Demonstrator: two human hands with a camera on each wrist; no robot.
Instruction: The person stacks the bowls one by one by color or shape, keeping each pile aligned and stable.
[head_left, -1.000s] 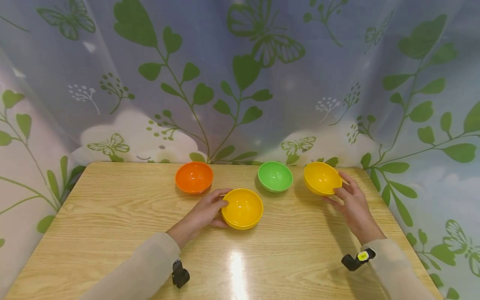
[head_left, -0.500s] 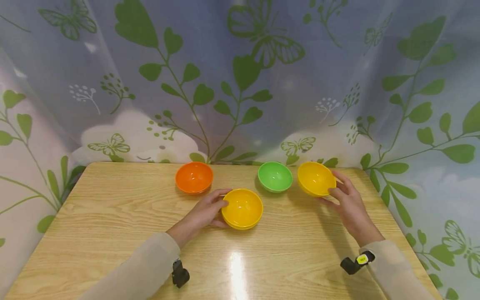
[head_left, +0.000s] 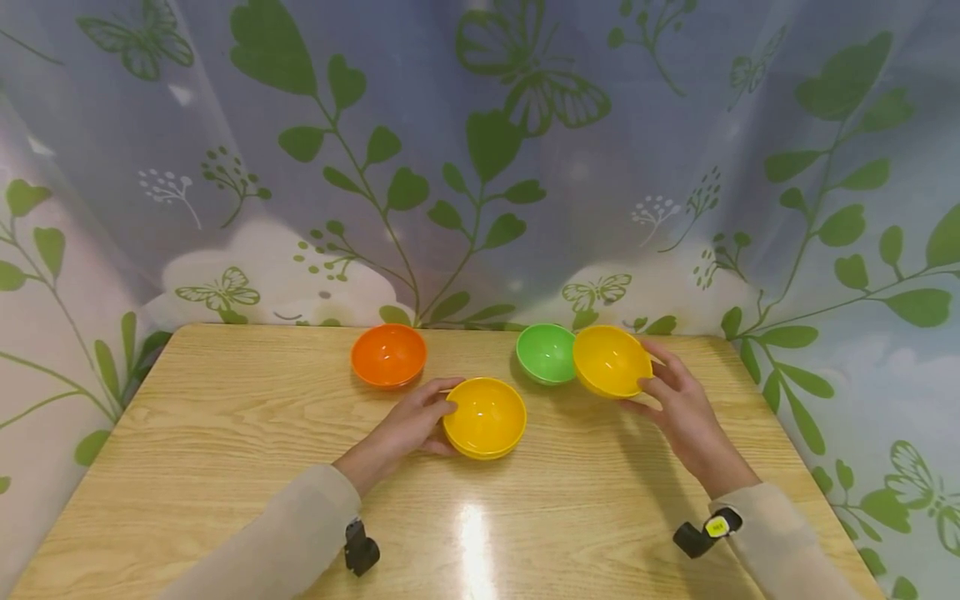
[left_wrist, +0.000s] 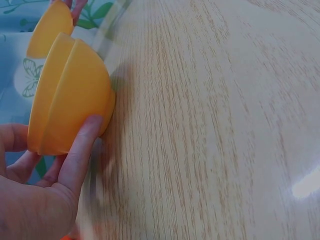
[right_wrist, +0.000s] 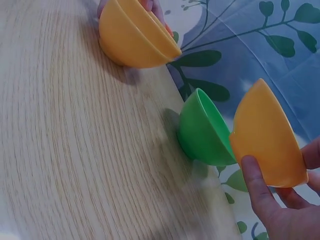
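Note:
Two nested yellow bowls (head_left: 486,418) stand upright on the table; both rims show in the left wrist view. My left hand (head_left: 408,423) grips this stack by its left side, thumb at the rim and fingers along the outer wall. Off to the right, my right hand (head_left: 686,412) pinches another yellow bowl (head_left: 611,361) by its right rim. That bowl is held raised above the table, tilted a little, and overlaps the right edge of the green bowl (head_left: 545,354) in the head view. The green bowl (right_wrist: 202,130) sits on the table near the back edge.
An orange bowl (head_left: 388,357) stands at the back, left of the green one. The wooden table (head_left: 225,433) ends at a patterned curtain (head_left: 420,167) behind and at both sides.
My right hand has carried its yellow bowl leftward, from the right of the green bowl to over its right edge. The left hand and the stacked bowls have stayed put.

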